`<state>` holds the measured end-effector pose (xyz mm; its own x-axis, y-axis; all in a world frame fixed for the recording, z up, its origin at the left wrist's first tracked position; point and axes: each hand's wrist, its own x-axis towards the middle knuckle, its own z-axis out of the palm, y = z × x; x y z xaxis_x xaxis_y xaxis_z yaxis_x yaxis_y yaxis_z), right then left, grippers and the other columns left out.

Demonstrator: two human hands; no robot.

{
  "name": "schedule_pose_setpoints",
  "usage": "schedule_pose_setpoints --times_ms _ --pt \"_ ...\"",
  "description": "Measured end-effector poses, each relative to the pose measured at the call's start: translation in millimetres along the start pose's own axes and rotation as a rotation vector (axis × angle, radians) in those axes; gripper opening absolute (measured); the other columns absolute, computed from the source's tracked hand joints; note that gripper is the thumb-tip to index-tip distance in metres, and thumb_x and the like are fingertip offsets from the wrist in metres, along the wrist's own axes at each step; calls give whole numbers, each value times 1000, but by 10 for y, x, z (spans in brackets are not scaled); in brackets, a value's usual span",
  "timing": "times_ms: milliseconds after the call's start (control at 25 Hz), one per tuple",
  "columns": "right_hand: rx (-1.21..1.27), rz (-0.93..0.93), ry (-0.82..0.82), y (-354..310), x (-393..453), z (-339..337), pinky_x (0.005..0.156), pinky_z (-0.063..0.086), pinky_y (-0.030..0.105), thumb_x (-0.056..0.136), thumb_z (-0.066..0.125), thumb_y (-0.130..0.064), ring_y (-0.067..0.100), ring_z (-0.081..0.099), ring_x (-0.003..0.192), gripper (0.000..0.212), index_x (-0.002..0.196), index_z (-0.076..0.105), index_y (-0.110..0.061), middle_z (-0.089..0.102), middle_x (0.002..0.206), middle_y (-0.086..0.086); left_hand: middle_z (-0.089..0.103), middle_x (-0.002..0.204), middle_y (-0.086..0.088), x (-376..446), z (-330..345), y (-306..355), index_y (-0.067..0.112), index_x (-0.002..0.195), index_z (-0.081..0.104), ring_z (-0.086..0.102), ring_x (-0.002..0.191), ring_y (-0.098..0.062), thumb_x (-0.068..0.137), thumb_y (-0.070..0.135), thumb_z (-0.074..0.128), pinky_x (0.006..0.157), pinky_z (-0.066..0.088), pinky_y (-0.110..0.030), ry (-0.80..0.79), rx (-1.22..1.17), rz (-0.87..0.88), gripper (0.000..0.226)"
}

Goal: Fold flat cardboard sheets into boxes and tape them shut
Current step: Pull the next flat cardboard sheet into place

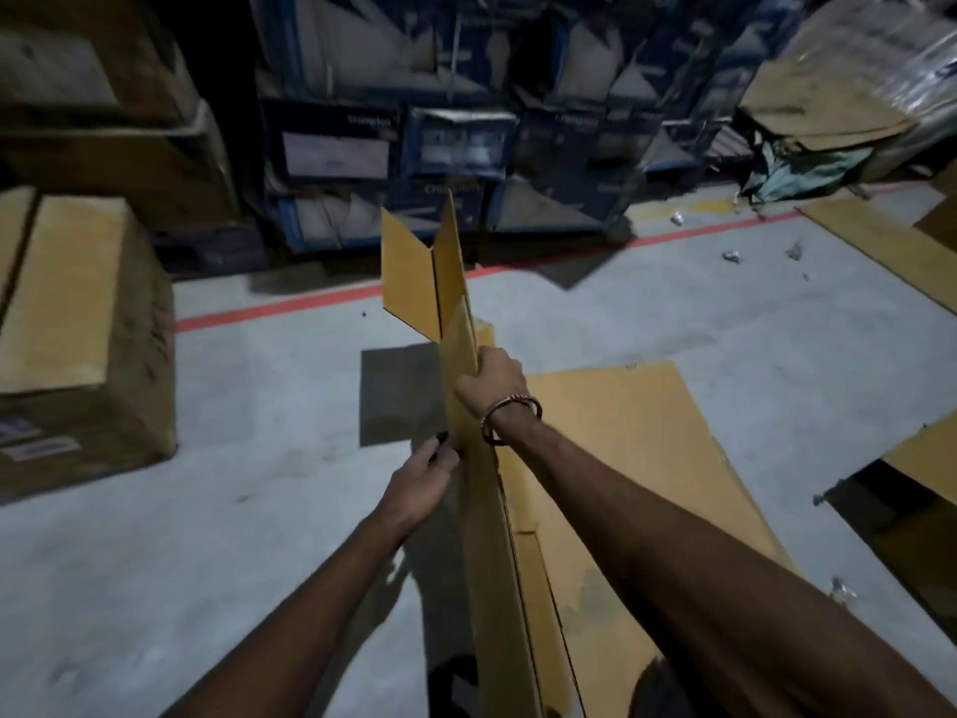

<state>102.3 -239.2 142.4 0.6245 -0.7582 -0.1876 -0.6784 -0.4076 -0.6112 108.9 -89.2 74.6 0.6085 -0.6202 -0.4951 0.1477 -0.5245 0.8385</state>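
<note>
Sheet (461, 355): held on edge, flaps splayed
Right hand (492, 378): grips its edge
Left hand (422, 484): pinches lower down

The only wording that can be partly read is the brand "Crompton", printed in pale letters on the dark blue stacked cartons (440, 147) at the back, and it is blurred on each box face where it appears. A white label (335, 155) on one of those cartons carries lines of print too small to make out. The brown box (77, 323) at the left bears blue lettering near its lower edge that cannot be read.
</note>
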Motion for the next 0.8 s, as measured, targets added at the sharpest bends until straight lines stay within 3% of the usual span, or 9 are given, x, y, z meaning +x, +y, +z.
schedule_pose_setpoints --times_ms 80,160,280,400,440,560,640,720,800 --pt "116 -22 7 -382 -182 -159 68 50 34 83 65 -15 31 62 85 10 93 63 -17 68 93 9 48 149 12 -296 -186 280 34 157 43 47 135 -12 109 49 43 112 36 -31 46 -54 59 50" --pt "211 -54 18 -732 -385 -287 74 53 35 84 65 -18 29 63 87 16 99 70 -18 69 95 6 51 153 8 -613 -369 472 38 156 43 52 136 -20 107 53 43 118 39 -42 112 -136 58 51" --pt "431 0 -12 -1117 -677 -402 88 59 39 81 68 -24 27 69 97 27 106 77 -21 76 104 3 59 142 15 -1022 -703 664 51 149 47 57 129 -14 97 69 53 114 42 -45 120 -201 107 55" --pt "866 73 -169 -1352 -1168 -375 93 60 40 80 84 -24 23 74 98 26 106 79 -21 78 107 10 56 150 13 -1194 -1067 660 45 150 47 54 129 -8 64 95 65 116 41 -45 108 -228 152 101" --pt "1018 71 -253 -1377 -1344 -338 93 61 42 81 87 -24 24 75 98 31 110 77 -19 77 104 17 57 148 16 -1317 -1163 689 47 149 47 54 128 -5 63 95 66 113 44 -47 85 -256 159 100" --pt "1276 78 -434 -1207 -1733 -14 84 62 35 84 85 -30 18 76 86 39 120 73 -19 78 99 13 67 123 31 -1795 -1187 733 56 132 61 59 117 2 93 65 61 102 47 -44 62 -366 176 39" --pt "1309 162 -539 -1035 -1791 288 99 57 41 76 87 -46 24 74 105 57 124 74 -16 76 116 12 70 131 15 -1849 -1085 595 43 136 64 63 122 -10 105 45 56 111 46 -47 113 -407 103 32" --pt "1301 272 -590 -997 -1759 511 109 51 47 68 88 -58 29 70 117 72 123 76 -14 73 124 14 65 141 10 -1749 -1099 473 49 142 58 62 127 -19 106 38 57 113 47 -51 164 -391 65 38" --pt "1295 282 -571 -1057 -1683 623 109 51 49 78 82 -58 32 69 117 64 120 77 -10 73 124 17 62 142 14 -1692 -1184 409 58 143 51 62 127 -16 104 40 61 108 52 -51 211 -416 73 45"
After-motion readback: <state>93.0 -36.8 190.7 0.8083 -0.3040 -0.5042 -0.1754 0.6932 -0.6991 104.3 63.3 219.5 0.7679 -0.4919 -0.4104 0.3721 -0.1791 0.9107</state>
